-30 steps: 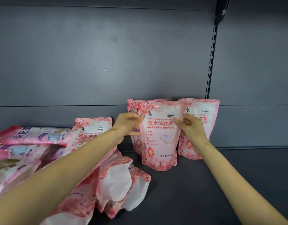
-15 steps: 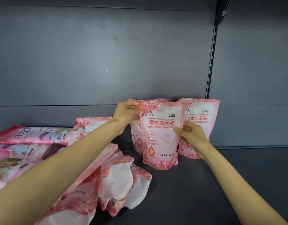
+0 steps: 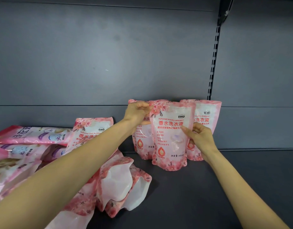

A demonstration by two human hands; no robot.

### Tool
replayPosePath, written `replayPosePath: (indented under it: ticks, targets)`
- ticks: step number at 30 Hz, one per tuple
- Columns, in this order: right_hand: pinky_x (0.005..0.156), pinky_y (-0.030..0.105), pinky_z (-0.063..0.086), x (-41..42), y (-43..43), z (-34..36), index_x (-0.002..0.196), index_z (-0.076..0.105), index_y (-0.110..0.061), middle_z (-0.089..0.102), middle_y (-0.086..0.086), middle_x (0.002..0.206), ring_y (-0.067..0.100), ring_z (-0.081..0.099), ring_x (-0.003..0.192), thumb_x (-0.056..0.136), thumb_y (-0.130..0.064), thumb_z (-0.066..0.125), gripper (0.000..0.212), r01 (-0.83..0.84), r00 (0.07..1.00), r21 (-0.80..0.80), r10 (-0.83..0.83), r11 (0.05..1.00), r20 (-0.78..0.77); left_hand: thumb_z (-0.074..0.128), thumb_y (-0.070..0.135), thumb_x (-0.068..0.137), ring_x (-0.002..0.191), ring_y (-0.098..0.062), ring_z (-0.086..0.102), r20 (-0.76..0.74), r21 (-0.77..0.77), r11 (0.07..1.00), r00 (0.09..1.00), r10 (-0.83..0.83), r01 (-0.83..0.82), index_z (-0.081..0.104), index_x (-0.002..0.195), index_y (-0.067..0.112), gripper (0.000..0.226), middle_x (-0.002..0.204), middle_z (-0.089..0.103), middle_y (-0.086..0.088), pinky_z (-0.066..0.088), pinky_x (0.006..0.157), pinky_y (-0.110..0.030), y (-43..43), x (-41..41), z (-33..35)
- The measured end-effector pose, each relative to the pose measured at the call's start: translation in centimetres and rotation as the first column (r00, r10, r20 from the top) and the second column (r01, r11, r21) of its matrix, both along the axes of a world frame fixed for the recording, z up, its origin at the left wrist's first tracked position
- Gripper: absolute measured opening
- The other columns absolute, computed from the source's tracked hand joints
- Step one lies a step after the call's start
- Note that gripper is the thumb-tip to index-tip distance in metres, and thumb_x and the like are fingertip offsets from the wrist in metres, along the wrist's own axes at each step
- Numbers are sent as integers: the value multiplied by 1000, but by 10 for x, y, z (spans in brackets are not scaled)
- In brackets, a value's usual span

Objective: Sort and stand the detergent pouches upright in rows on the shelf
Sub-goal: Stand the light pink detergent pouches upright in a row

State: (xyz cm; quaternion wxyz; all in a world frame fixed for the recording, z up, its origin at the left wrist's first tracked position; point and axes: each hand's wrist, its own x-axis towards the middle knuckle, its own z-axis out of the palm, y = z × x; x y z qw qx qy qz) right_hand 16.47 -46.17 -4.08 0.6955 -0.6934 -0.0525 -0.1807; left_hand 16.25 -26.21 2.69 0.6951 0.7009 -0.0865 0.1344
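Front pouch (image 3: 171,138) stands upright on the dark shelf (image 3: 225,187), overlapping rear-left pouch (image 3: 140,142) and rear-right pouch (image 3: 207,116) by the back wall | left hand (image 3: 136,113) pinches its top-left corner | right hand (image 3: 201,138) grips its right edge, thumb across the print | loose pouches (image 3: 117,184) lie heaped at the left

Pink floral pouches (image 3: 171,136), red lettering, dark grey shelf (image 3: 208,187)
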Motion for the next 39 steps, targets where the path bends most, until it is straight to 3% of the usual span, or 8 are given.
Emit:
replayPosePath:
  ticks: [7,12,17,21,24,28,34,39]
  targets:
    - [87,38,53,-4,-1,5,113,63,-9,66,4,110,22,63,102,86,-16,65,28,-16,1000,-149,19,989,18,50,10,95,78,-7,60,76,54,997,995,-60,56,61,106,4,17,88,63,0,56,61,-17,3,-5,-8]
    - [85,32,50,-13,-8,6,119,58,-9,64,3,112,17,59,98,92,-23,57,30,15,999,-436,3,900,41,45,17,98,101,-14,61,99,424,906,994,-45,-1,61,113,14,22,110,64,-2,51,84,-22,20,-12,-17]
    - [100,39,42,-31,-22,4,128,49,-21,58,-4,125,18,54,115,89,-50,50,49,-28,996,-740,-43,672,-76,40,28,99,127,-14,46,232,851,495,971,-54,-175,49,134,18,38,139,48,3,32,105,-21,45,-28,-37]
    - [102,44,40,-55,-18,3,134,38,-37,48,-14,136,15,47,123,68,-85,32,83,-136,987,-854,-3,503,-159,30,34,100,136,-15,33,288,954,100,956,-56,-282,36,142,23,43,147,37,6,25,112,-39,54,-45,-51]
    - [92,39,43,-67,-12,2,133,40,-34,51,-13,133,17,49,122,88,-64,36,54,-53,991,-936,-100,347,-93,25,41,99,139,-12,25,280,957,77,960,3,-279,31,143,27,46,150,31,9,15,115,-42,55,-59,-47]
    - [92,37,43,-87,1,12,125,47,-23,52,-5,130,17,48,118,90,-62,28,56,114,984,-981,-156,156,90,19,49,97,142,-13,15,236,970,33,967,94,-240,22,146,30,53,153,22,9,5,115,-44,63,-70,-40]
    - [115,38,17,-98,27,24,148,19,-29,14,-9,157,13,11,144,92,-61,18,64,163,986,-981,-2,106,164,18,58,94,144,-12,6,222,974,-3,958,179,-225,13,148,32,60,156,12,7,-2,115,-43,90,-87,-41]
    - [115,37,17,-92,52,25,149,13,-30,8,-9,158,12,7,145,92,-61,16,65,127,990,-986,46,104,132,-16,84,52,143,-12,10,239,971,-43,943,233,-236,14,147,33,113,156,15,9,1,116,-40,132,-104,-35]
